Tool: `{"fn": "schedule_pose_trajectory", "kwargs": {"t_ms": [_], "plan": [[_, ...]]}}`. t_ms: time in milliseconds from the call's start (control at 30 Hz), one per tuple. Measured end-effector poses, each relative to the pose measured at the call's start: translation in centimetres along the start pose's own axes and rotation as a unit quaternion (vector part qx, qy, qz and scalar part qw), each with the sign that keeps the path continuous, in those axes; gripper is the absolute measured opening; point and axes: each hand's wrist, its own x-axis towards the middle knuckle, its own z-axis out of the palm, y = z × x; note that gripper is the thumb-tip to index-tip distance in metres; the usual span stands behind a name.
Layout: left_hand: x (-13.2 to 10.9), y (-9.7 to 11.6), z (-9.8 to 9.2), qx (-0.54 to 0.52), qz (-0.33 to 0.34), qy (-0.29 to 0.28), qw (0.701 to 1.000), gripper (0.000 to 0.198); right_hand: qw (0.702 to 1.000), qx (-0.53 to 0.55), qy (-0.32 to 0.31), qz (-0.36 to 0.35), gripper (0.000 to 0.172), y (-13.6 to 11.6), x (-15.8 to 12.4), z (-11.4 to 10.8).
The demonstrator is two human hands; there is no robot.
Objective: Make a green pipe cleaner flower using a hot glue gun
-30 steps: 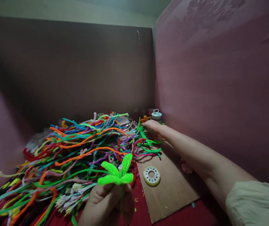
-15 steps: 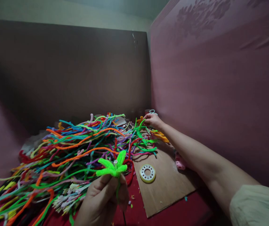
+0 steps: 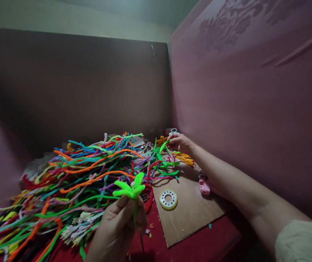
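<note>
Green flower: it (image 3: 135,191) is standing upright just above the left hand (image 3: 117,223), in front of the pipe cleaner pile (image 3: 90,171).
Left fingers: they are closing narrowly around the flower's stem (image 3: 135,214); a tighter squeeze could bend it or splay the petals.
Right fingers: the right hand (image 3: 181,142) is apparently pinching the tip of a green strip (image 3: 163,146) at the board's far end.
Green tangle: the strip is lying among other green pieces (image 3: 169,164), so a quick pull could drag neighbours along.
Board: it (image 3: 191,218) is carrying a tape roll (image 3: 168,206), which a dragged strand could knock.
</note>
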Motion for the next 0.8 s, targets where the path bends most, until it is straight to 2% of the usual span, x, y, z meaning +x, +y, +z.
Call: {"fn": "schedule_pose_trajectory", "kwargs": {"t_ms": [233,333,400,533,667,800], "plan": [[0.3,0.2,-0.2,-0.016,0.012,-0.002,1.000,0.022,0.993,0.035,-0.110,-0.028,0.009,-2.8,-3.9,3.7],[0.4,0.1,-0.3,-0.017,0.021,-0.007,1.000,0.020,0.984,0.062,-0.162,-0.049,0.008,-3.2,-5.5,5.2],[0.3,0.1,-0.2,-0.018,0.021,-0.013,1.000,0.019,0.979,0.094,-0.170,-0.063,0.008,-3.1,-6.4,6.0],[0.0,0.3,0.2,-0.028,0.031,-0.015,0.999,0.016,0.977,0.148,-0.139,-0.068,0.011,-2.7,-8.1,7.5],[-0.3,0.4,0.7,-0.033,0.053,0.006,0.998,0.019,0.980,0.170,-0.065,-0.082,0.010,-2.4,-9.9,9.6],[-0.3,0.1,0.6,-0.025,0.024,-0.030,0.999,0.021,0.978,0.162,-0.014,-0.130,0.011,-1.5,-11.6,11.8]]}}
